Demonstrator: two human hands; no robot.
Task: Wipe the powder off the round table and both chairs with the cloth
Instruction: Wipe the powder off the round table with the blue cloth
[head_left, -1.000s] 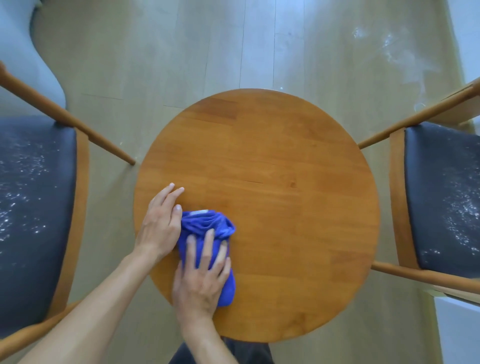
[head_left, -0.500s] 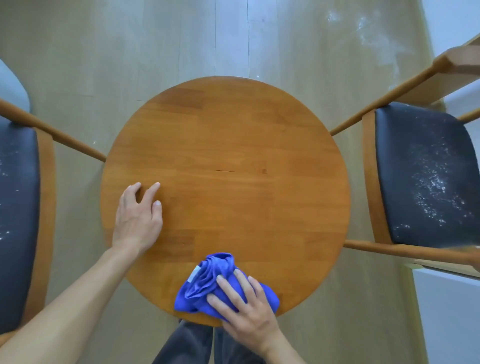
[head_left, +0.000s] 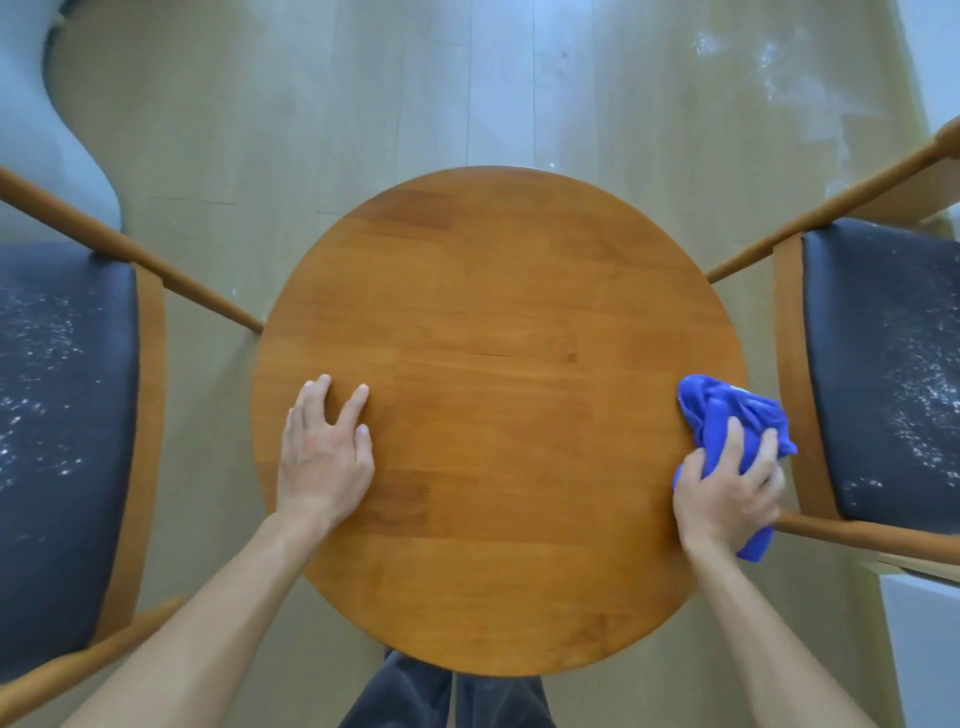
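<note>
Wooden and round, the table (head_left: 498, 322) fills the middle. Dark chair seats flank it, the left chair (head_left: 57, 415) and right chair (head_left: 883, 374) both speckled with white powder. Your left hand (head_left: 322, 457) lies flat on the tabletop, fingers spread. Your right hand (head_left: 727, 493) grips the bunched blue cloth (head_left: 727, 410) at the table's right edge.

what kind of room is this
Probably a home dining or sitting corner: a small round wooden table, two wooden armchairs with dark padded seats, and pale plank flooring.
</note>
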